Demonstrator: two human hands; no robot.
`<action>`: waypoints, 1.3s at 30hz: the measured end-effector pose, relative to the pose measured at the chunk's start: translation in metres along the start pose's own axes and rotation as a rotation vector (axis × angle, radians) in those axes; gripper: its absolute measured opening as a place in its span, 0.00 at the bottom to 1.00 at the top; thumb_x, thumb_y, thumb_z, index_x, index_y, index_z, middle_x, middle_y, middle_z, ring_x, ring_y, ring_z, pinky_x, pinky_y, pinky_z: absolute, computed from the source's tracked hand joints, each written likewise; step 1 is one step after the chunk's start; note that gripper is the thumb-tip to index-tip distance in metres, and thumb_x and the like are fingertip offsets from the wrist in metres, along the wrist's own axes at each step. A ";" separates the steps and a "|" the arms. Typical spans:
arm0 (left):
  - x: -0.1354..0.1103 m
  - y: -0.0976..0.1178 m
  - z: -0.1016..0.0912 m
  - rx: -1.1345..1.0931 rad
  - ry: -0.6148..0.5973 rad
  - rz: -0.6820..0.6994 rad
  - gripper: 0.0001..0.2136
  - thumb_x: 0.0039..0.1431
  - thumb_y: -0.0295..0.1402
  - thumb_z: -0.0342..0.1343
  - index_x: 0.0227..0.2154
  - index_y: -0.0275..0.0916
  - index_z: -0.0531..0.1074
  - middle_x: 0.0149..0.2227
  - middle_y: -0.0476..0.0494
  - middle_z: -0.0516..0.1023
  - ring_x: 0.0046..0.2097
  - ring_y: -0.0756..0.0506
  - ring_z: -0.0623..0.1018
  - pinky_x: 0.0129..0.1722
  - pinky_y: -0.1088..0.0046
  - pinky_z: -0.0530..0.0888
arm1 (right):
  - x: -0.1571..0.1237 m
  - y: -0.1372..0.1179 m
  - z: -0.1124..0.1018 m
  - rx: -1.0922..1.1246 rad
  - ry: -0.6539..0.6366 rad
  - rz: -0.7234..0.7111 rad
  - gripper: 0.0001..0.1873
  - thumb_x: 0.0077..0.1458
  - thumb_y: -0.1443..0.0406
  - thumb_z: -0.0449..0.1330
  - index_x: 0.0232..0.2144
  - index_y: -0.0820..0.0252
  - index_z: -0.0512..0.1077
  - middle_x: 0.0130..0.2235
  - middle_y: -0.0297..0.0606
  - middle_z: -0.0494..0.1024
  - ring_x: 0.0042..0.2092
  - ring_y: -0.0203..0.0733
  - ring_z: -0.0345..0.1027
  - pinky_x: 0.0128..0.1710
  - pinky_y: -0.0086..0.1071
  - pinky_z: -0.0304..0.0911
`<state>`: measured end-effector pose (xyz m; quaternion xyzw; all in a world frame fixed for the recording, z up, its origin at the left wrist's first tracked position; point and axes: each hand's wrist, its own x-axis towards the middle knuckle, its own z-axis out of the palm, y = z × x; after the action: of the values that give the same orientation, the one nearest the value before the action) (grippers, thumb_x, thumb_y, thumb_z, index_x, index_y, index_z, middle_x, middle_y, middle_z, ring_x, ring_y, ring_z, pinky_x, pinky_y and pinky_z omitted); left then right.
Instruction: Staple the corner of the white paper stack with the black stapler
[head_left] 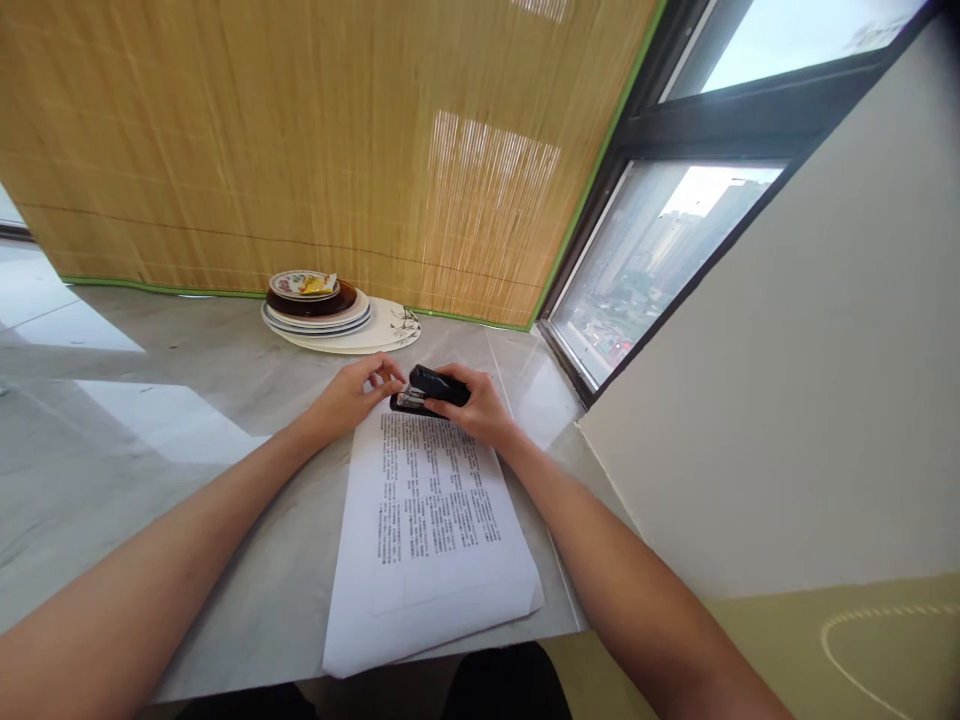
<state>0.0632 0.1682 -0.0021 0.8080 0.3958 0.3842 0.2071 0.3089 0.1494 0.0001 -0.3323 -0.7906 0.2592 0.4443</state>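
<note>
My right hand (480,405) is wrapped around a black stapler (439,385), thumb below and fingers over its top. The stapler's front end points left, with its metal part showing between the upper arm and the base. Just left of that end, my left hand (360,392) has thumb and forefinger brought together in a pinch; whatever is between them is too small to make out. Under the stapler lies a stack of printed paper (442,590), covered in columns of dark text. Its far edge is partly hidden by the stapler and my hands, and its near corners curl slightly.
The paper rests on a grey marbled tabletop (247,520), with its near end over the front edge. Stacked plates (322,325) and a yellow packet (315,285) stand behind my hands, before a bamboo blind (300,140). A window (660,260) and white wall (795,400) border the right side.
</note>
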 end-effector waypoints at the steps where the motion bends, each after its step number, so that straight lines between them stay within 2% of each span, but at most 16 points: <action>1: 0.000 -0.002 0.001 0.022 0.009 -0.012 0.08 0.64 0.38 0.54 0.40 0.41 0.72 0.38 0.47 0.79 0.37 0.47 0.75 0.40 0.69 0.72 | 0.001 0.000 0.000 0.004 0.009 0.008 0.17 0.54 0.58 0.69 0.45 0.56 0.76 0.40 0.34 0.82 0.41 0.42 0.75 0.44 0.35 0.69; 4: 0.001 -0.006 0.003 0.104 0.016 -0.020 0.08 0.65 0.35 0.51 0.41 0.40 0.73 0.40 0.45 0.79 0.39 0.45 0.75 0.40 0.68 0.72 | 0.002 0.000 -0.001 0.008 0.015 0.031 0.17 0.53 0.58 0.69 0.45 0.56 0.76 0.40 0.34 0.81 0.41 0.42 0.75 0.46 0.35 0.69; 6: 0.000 -0.006 0.006 0.141 -0.030 0.019 0.10 0.65 0.36 0.50 0.41 0.40 0.74 0.42 0.43 0.79 0.42 0.43 0.76 0.43 0.65 0.73 | 0.003 0.002 -0.004 -0.006 0.047 0.050 0.17 0.53 0.58 0.69 0.44 0.56 0.76 0.40 0.35 0.81 0.42 0.43 0.75 0.46 0.36 0.69; 10: -0.003 -0.005 0.007 0.187 -0.238 0.164 0.16 0.65 0.44 0.55 0.51 0.44 0.75 0.52 0.41 0.78 0.54 0.39 0.75 0.56 0.58 0.69 | 0.003 0.012 -0.020 -0.076 0.148 0.096 0.17 0.51 0.57 0.69 0.42 0.57 0.77 0.39 0.36 0.81 0.41 0.45 0.75 0.46 0.38 0.68; 13: -0.006 -0.004 0.004 0.261 -0.351 0.186 0.17 0.64 0.43 0.57 0.54 0.47 0.75 0.57 0.42 0.76 0.58 0.36 0.73 0.59 0.54 0.67 | 0.002 0.020 -0.036 -0.143 0.220 0.140 0.17 0.50 0.57 0.69 0.41 0.58 0.77 0.39 0.38 0.82 0.40 0.46 0.75 0.45 0.38 0.68; 16: -0.008 0.002 0.003 0.298 -0.291 0.162 0.15 0.65 0.39 0.55 0.51 0.44 0.77 0.56 0.40 0.77 0.59 0.35 0.73 0.60 0.52 0.66 | 0.001 0.021 -0.051 -0.204 0.244 0.179 0.17 0.48 0.59 0.70 0.39 0.60 0.77 0.37 0.37 0.81 0.39 0.45 0.73 0.42 0.36 0.66; 18: -0.009 0.010 0.003 0.279 -0.275 0.183 0.16 0.66 0.39 0.53 0.54 0.44 0.75 0.58 0.39 0.76 0.61 0.36 0.72 0.62 0.52 0.65 | 0.000 0.018 -0.059 -0.257 0.188 0.191 0.14 0.46 0.61 0.70 0.36 0.60 0.77 0.34 0.34 0.80 0.37 0.43 0.72 0.40 0.34 0.64; 23: -0.012 0.023 0.009 0.238 -0.491 0.294 0.24 0.65 0.50 0.56 0.61 0.52 0.69 0.67 0.42 0.68 0.66 0.35 0.68 0.65 0.55 0.61 | -0.003 0.003 -0.080 -0.405 0.023 0.221 0.11 0.45 0.64 0.68 0.34 0.59 0.77 0.30 0.30 0.77 0.34 0.40 0.68 0.36 0.32 0.58; 25: -0.013 0.021 0.011 0.286 -0.481 0.268 0.25 0.64 0.52 0.57 0.61 0.53 0.69 0.66 0.42 0.68 0.65 0.34 0.68 0.65 0.52 0.60 | -0.004 0.000 -0.091 -0.462 -0.064 0.266 0.10 0.44 0.65 0.68 0.32 0.59 0.77 0.28 0.29 0.75 0.32 0.38 0.66 0.34 0.31 0.56; 29: -0.014 0.017 0.014 0.346 -0.443 0.236 0.27 0.65 0.52 0.56 0.63 0.49 0.67 0.65 0.38 0.69 0.65 0.34 0.68 0.65 0.52 0.59 | -0.008 -0.005 -0.106 -0.464 -0.349 0.294 0.07 0.44 0.65 0.67 0.30 0.59 0.76 0.26 0.27 0.72 0.30 0.36 0.62 0.31 0.29 0.53; 34: -0.016 0.024 0.021 0.295 -0.483 0.326 0.26 0.67 0.51 0.54 0.65 0.54 0.64 0.67 0.42 0.68 0.65 0.37 0.69 0.65 0.56 0.60 | -0.008 -0.016 -0.096 -0.359 -0.628 0.166 0.10 0.48 0.60 0.69 0.30 0.59 0.76 0.27 0.27 0.71 0.31 0.36 0.62 0.32 0.29 0.54; 39: -0.017 0.027 0.022 0.270 -0.502 0.376 0.27 0.64 0.54 0.55 0.65 0.57 0.66 0.66 0.42 0.68 0.64 0.35 0.69 0.64 0.52 0.60 | -0.006 -0.025 -0.082 -0.314 -0.678 0.121 0.15 0.52 0.54 0.68 0.28 0.58 0.73 0.26 0.27 0.68 0.29 0.35 0.58 0.30 0.28 0.52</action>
<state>0.0869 0.1379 -0.0062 0.9564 0.2239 0.1486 0.1146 0.3756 0.1383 0.0528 -0.3380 -0.9017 0.2559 0.0850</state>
